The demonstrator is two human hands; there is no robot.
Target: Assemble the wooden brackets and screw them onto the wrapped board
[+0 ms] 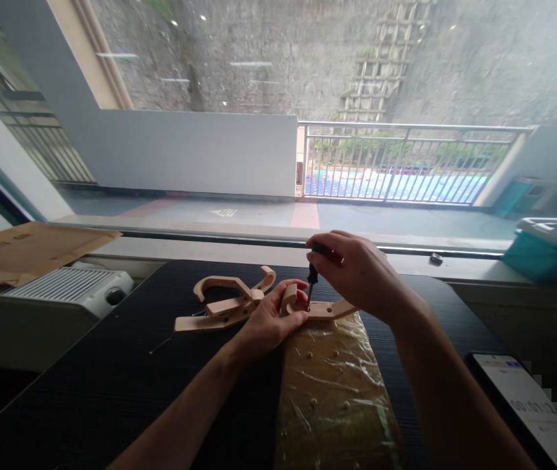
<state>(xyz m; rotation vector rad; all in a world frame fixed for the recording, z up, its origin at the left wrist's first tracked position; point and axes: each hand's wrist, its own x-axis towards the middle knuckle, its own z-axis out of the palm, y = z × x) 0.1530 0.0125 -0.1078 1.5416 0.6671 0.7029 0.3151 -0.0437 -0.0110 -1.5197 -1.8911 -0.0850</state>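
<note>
My right hand (pixel 357 271) is closed round the black handle of a screwdriver (pixel 312 274), which stands nearly upright. Its tip meets a hole in a pale wooden hook (pixel 320 312). That hook lies across the far end of a long board wrapped in clear film (pixel 330 385). With fingers and thumb, my left hand (pixel 276 313) grips the hook near its curled end. Left of this hand, several similar wooden hooks (pixel 224 303) lie in a loose pile on the dark table (pixel 87 385). A thin screw (pixel 160 346) rests near them. Small screw heads or holes dot the wrapped board.
A phone (pixel 518 398) showing a timer lies at the right of the table. Beyond the far edge are a window sill (pixel 474 261) and a teal bin (pixel 547 251). A brown paper envelope (pixel 29 245) sits on a white heater (pixel 77 287) at left.
</note>
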